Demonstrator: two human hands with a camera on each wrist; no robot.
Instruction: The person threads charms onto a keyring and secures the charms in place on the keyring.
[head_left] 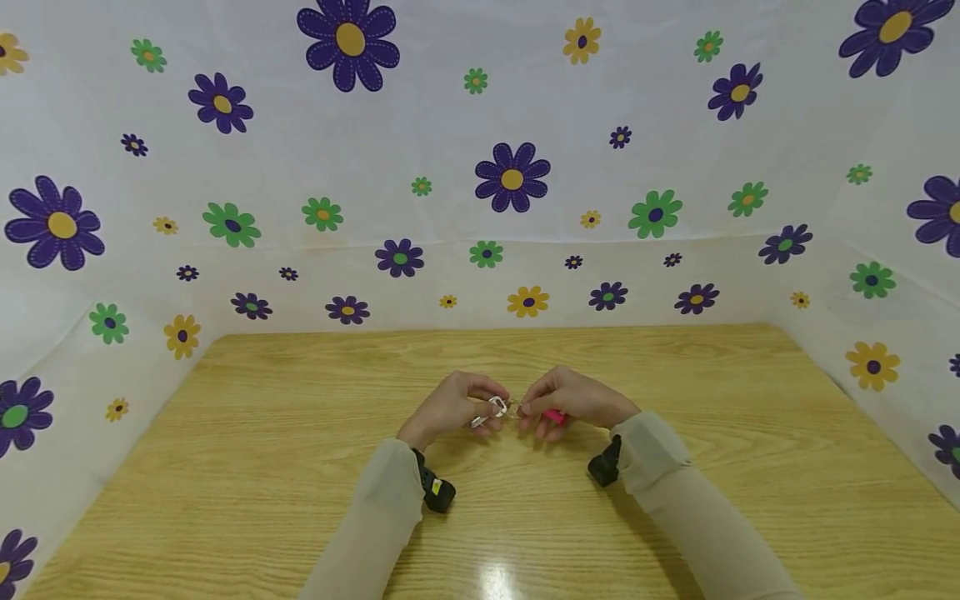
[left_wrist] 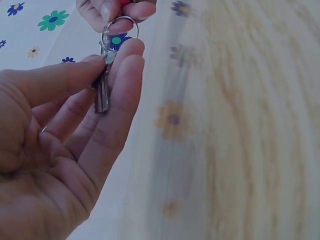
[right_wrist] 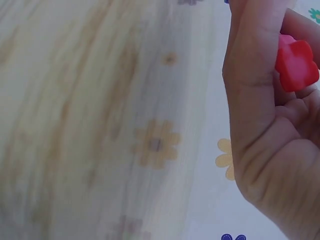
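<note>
Over the middle of the table, my left hand [head_left: 453, 404] pinches a metal key [left_wrist: 102, 95] between thumb and fingers, its blade pointing toward the palm in the left wrist view. A thin metal key ring [left_wrist: 137, 31] joins the key's end and spans the small gap between the hands. A white looped piece [head_left: 498, 405] shows at the left fingertips in the head view. My right hand [head_left: 581, 398] grips the far side of the ring with thumb and fingertips. Within its curled fingers sits a pinkish-red lobed charm [right_wrist: 298, 65], partly hidden by the thumb.
Beneath the hands lies a wood-grain table [head_left: 300, 500]. A white cloth [head_left: 435, 133] printed with flowers stands behind it and along both sides. Black wrist cameras [head_left: 438, 492] sit on both forearms over light sleeves.
</note>
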